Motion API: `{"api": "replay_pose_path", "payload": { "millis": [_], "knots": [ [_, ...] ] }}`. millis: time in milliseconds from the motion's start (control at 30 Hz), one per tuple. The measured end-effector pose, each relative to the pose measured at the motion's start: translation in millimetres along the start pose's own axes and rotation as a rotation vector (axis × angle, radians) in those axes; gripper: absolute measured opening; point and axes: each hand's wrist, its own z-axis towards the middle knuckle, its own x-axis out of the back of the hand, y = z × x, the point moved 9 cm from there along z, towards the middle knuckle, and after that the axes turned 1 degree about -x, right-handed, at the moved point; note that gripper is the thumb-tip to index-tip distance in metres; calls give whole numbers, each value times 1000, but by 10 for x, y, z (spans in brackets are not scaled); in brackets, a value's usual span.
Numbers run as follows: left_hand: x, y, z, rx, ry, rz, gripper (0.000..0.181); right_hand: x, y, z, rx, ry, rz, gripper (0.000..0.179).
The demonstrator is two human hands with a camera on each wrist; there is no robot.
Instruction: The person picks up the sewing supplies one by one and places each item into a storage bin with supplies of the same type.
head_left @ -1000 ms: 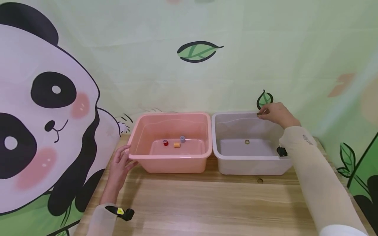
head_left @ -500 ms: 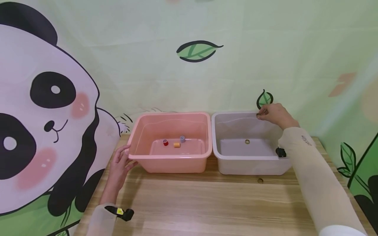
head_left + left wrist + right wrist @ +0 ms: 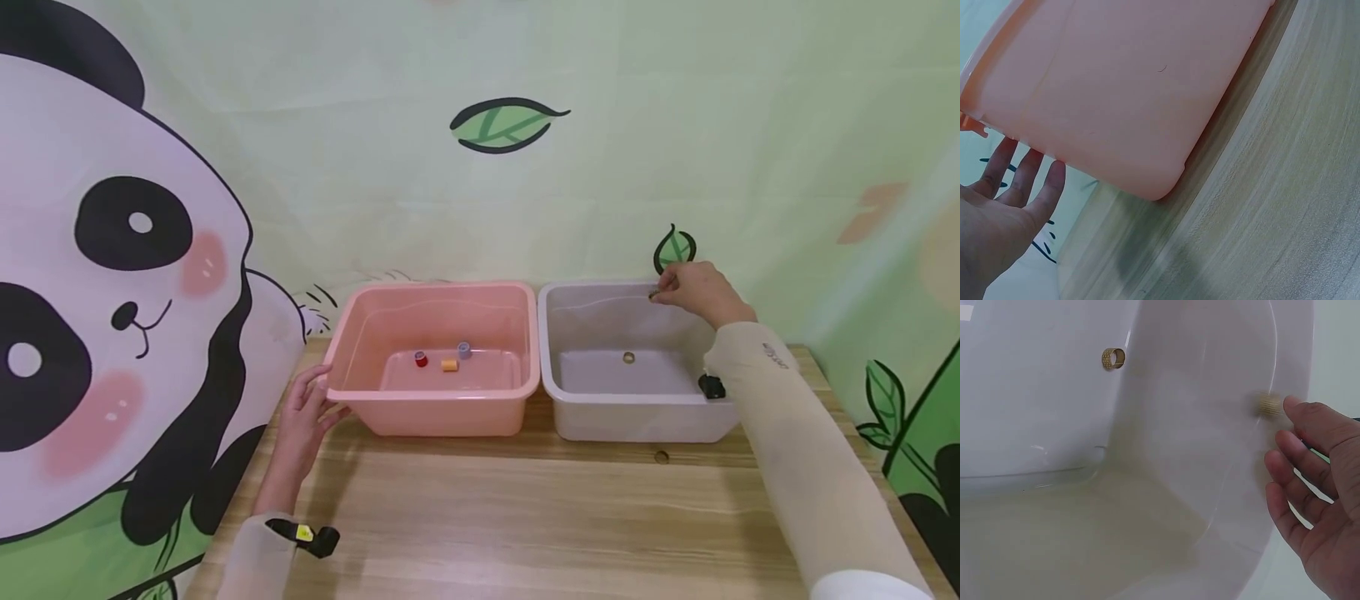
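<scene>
In the head view my left hand point(image 3: 302, 417) touches the left rim of a pink tub point(image 3: 442, 417). Nearly straight fingers meet the tub's edge in the left wrist view. My right hand point(image 3: 705, 292) is over the back edge of a grey tub point(image 3: 637, 425). Just off its thumb tip, a gold dimpled thimble ring point(image 3: 1269, 405) appears blurred, with a sliver of gap between. A second thimble ring point(image 3: 1113, 359) lies on the grey tub's floor. The right index finger is mostly hidden behind the thumb.
Red, yellow and blue small spools, such as the yellow spool point(image 3: 449, 366), lie inside the pink tub. Another gold ring point(image 3: 662, 457) is on the wooden table point(image 3: 480, 517) before the grey tub. A panda-printed cloth point(image 3: 375, 167) hangs behind.
The thimble ring pinched in my right fingertips earlier now sits slightly lower, just beyond them. My right hand has shifted a little left. The left hand has stayed put.
</scene>
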Motion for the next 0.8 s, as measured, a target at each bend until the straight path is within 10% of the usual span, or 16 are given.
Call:
{"api": "replay_pose_path", "payload": {
  "millis": [800],
  "knots": [
    [-25, 19, -5, -18, -8, 0, 46, 103, -60, -19, 71, -31, -37, 28]
  ]
}}
